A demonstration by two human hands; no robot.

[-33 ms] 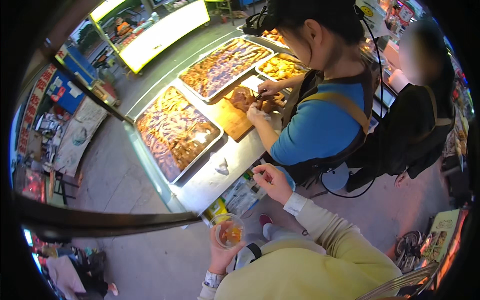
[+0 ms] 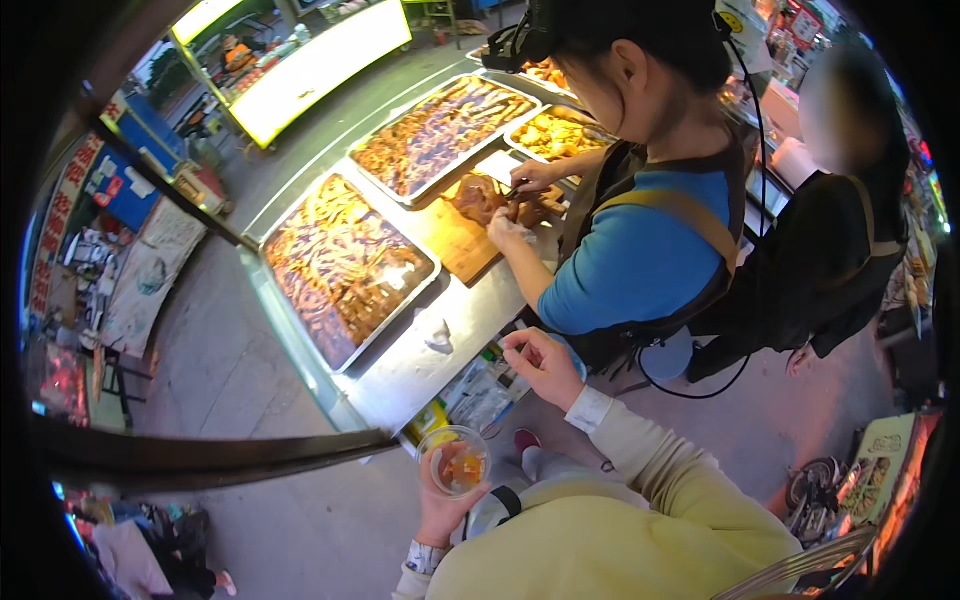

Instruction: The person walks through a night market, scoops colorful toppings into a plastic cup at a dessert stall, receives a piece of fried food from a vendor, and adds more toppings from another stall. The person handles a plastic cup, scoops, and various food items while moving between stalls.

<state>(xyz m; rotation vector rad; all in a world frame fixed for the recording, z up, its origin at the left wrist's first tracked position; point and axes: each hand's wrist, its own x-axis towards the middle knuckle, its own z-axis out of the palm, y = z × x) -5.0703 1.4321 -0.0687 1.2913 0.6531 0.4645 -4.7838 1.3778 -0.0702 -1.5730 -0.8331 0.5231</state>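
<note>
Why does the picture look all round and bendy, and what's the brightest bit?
In the head view, the fisheye lens makes black corners and bends the dark bar at lower left; in the head view, the lit panel near the top glows brightest, nearly white; also in the head view, the clear cup in the left hand sits in dimmer light.

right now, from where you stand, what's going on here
The wearer's left hand holds a clear cup with orange-coloured pieces in it. The right hand is raised near the counter, fingers curled; whether it holds anything is unclear. Across from it, a co-worker in blue sleeves is handling brown food at a wooden board, beside a large tray of food.
</note>
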